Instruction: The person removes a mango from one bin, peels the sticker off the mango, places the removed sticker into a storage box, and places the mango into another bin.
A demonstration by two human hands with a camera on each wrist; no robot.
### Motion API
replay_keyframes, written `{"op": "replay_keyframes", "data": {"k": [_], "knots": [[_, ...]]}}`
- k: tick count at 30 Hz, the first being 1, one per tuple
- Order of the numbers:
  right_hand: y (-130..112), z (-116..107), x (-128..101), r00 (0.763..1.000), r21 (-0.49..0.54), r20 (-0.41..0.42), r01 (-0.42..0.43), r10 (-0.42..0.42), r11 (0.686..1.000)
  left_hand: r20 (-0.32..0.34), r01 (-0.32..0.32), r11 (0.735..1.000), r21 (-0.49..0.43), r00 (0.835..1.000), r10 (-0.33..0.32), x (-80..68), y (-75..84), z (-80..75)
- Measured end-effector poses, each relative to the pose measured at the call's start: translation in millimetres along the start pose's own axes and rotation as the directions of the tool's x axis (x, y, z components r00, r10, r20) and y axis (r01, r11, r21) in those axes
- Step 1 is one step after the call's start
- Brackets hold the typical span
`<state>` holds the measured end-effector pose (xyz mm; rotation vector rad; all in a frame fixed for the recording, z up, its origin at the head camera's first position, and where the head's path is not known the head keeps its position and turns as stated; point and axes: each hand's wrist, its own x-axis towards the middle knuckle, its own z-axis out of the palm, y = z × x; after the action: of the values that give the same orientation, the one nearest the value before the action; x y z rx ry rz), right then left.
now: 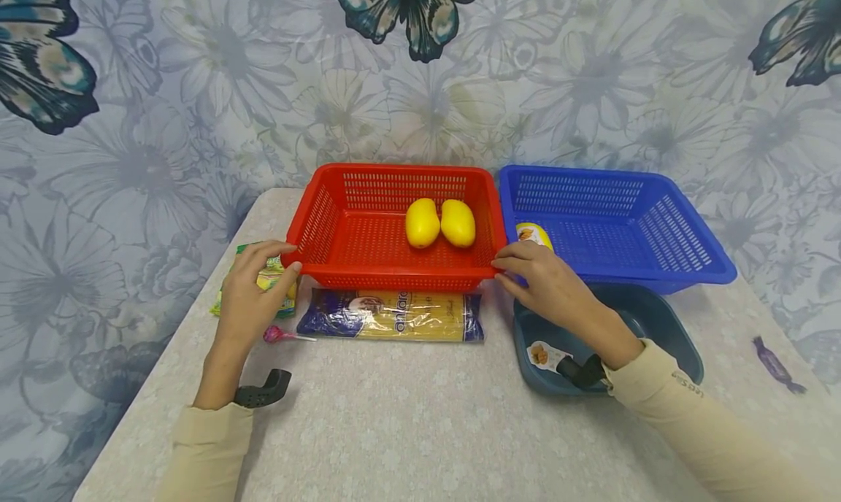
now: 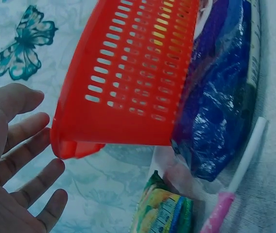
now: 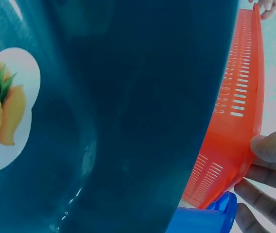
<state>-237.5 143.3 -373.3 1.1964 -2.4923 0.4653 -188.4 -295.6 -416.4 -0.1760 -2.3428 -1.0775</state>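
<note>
A red slotted basket (image 1: 394,278) stands at the back, with two yellow mangoes (image 1: 423,223) inside. My left hand (image 1: 252,292) is at its front left corner; in the left wrist view its spread fingers (image 2: 41,182) reach the rim and the thumb stands apart. At the front right corner, my right hand (image 1: 552,287) touches the rim with thumb and fingertips, its fingers fairly straight. In front of the basket lies a pasta packet (image 1: 410,316). A green and yellow packet (image 1: 287,305) and a pink lollipop (image 1: 274,334) lie by my left hand.
A blue basket (image 1: 690,257) adjoins the red one on the right, with a yellow labelled item (image 1: 534,233) inside it. Beneath my right forearm stands a dark teal basin (image 1: 657,316) with a fruit sticker. A purple wrapped candy (image 1: 775,363) lies far right.
</note>
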Motion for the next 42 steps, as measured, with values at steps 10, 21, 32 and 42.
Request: {"op": "replay_keyframes", "data": {"k": [10, 21, 32, 42], "knots": [[4, -14, -6, 1.0, 0.035, 0.018, 0.004, -0.005, 0.999, -0.01, -0.023, 1.0, 0.005, 1.0, 0.023, -2.3, -5.6, 6.8], [16, -40, -32, 0.998, 0.011, -0.007, -0.062, 0.062, 0.998, -0.02, -0.019, 1.0, 0.012, 1.0, 0.019, -2.6, -8.1, 8.2], [37, -57, -58, 0.99, -0.025, -0.028, -0.138, 0.137, 0.99, -0.028, 0.007, 1.0, 0.008, 1.0, -0.006, -4.7, -8.8, 6.0], [52, -66, -78, 0.983, -0.07, -0.047, -0.18, 0.177, 0.981, -0.023, 0.019, 1.0, 0.001, 1.0, -0.019, -6.7, -7.4, 5.1]]}}
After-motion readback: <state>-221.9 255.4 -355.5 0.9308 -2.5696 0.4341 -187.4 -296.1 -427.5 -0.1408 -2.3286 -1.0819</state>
